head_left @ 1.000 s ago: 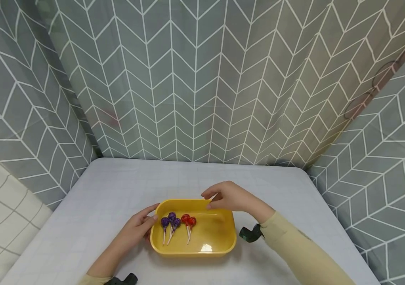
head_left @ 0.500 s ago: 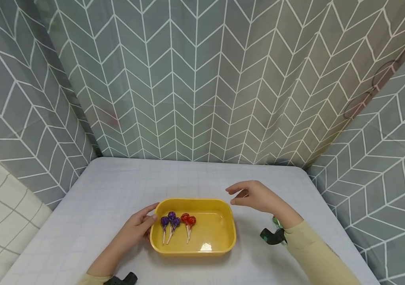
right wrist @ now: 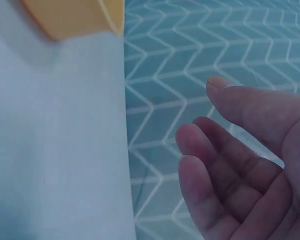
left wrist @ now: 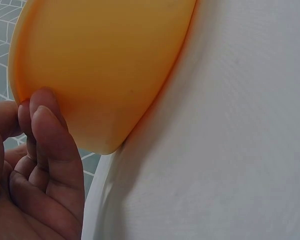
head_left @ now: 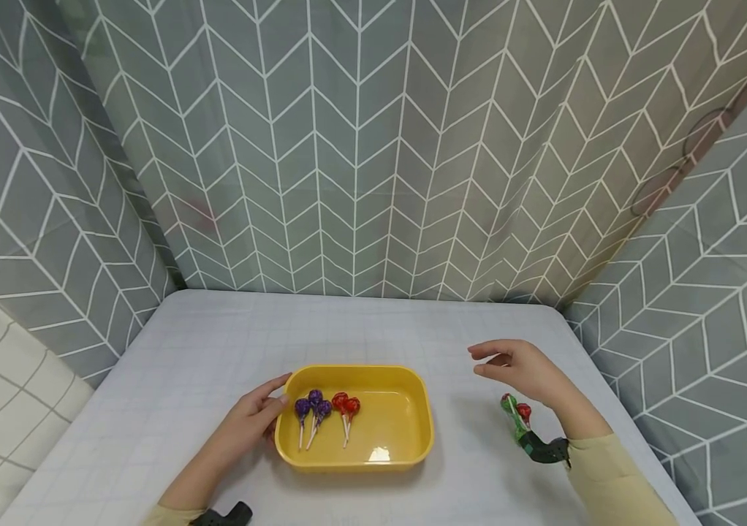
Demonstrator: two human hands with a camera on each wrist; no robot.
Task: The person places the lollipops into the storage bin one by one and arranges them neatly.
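A yellow plastic tray (head_left: pixel 389 420) lies on the table in the head view. Inside it on the left are three purple lollipops (head_left: pixel 314 410), and two red lollipops (head_left: pixel 347 406) sit just right of them. My left hand (head_left: pixel 250 422) grips the tray's left end, thumb at the rim; the left wrist view has its fingers against the tray's outer wall (left wrist: pixel 110 65). To the right, my right hand (head_left: pixel 526 371) hovers with loosely bent fingers and nothing in it. Below its wrist lie a green lollipop (head_left: pixel 514 415) and a red lollipop (head_left: pixel 524 411), partly covered by the wrist camera.
The white table (head_left: pixel 248 321) backs onto a grey curtain (head_left: pixel 373 183) with white chevrons. Similar patterned cloth hangs at both sides. A black wrist camera (head_left: pixel 544 448) is strapped on the right arm, another (head_left: pixel 224 516) on the left.
My right hand has moved from over the tray's far right corner to the right, uncovering part of the green and red lollipops on the table. The left hand keeps its grip on the tray.
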